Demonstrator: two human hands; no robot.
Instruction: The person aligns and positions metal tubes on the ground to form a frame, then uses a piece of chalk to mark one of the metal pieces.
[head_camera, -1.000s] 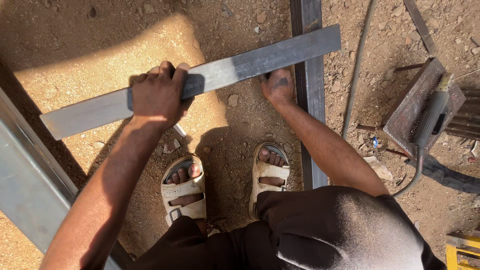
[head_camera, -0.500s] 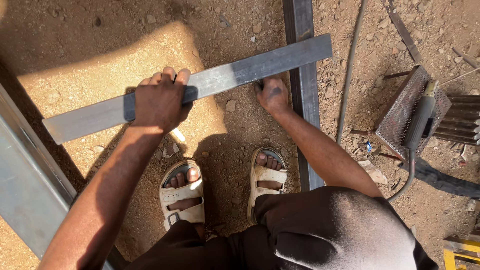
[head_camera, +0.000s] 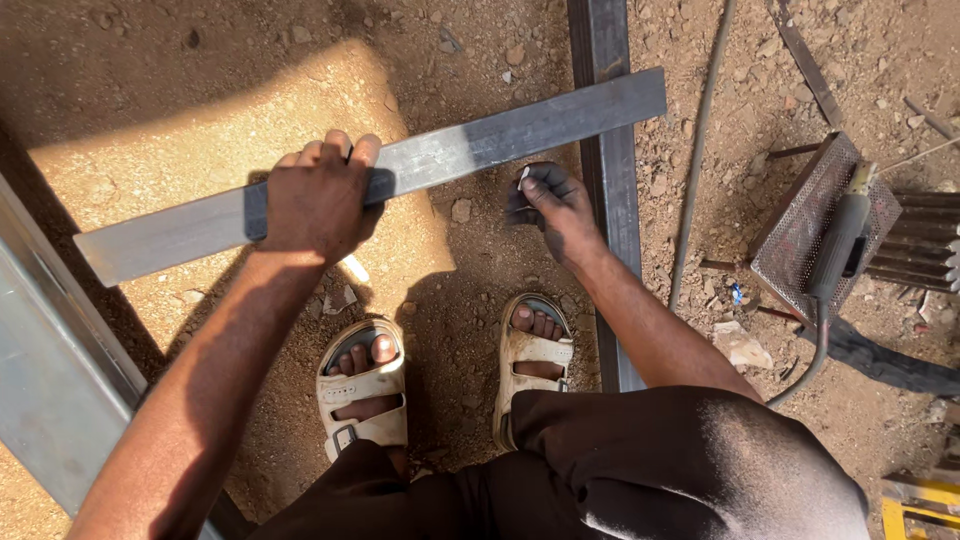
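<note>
At the far left, a long pale metal beam (head_camera: 50, 370) is lying slantwise along the edge of the view, partly in shadow. Next to it, a patch of sunlit sandy ground (head_camera: 230, 130) is showing between dark shadows; the whole floor here is bare dirt scattered with small stones.

The left hand (head_camera: 315, 205) is grasping the flat steel bar (head_camera: 480, 135), fingers curling over its upper edge and the grip clenched around it near its left third. The bar is stretching across the view, its left end lower and its right end higher, lying over the dark steel section (head_camera: 610, 190) that is running straight up the view.

Below, two feet in pale sandals (head_camera: 365, 385) are standing on the dirt.

The right hand (head_camera: 555, 205) is hovering just below the bar, apart from it, its fingers pinching a small pale piece (head_camera: 523, 176), perhaps chalk.

Further right, a thin rod (head_camera: 700, 150) is lying on the ground. Beyond it, a perforated metal tray (head_camera: 800, 235) is sitting tilted, with a tool handle (head_camera: 840, 240) resting across it and a cable (head_camera: 815, 350) trailing down. At the bottom right corner a yellow frame (head_camera: 915, 510) is peeking in.
</note>
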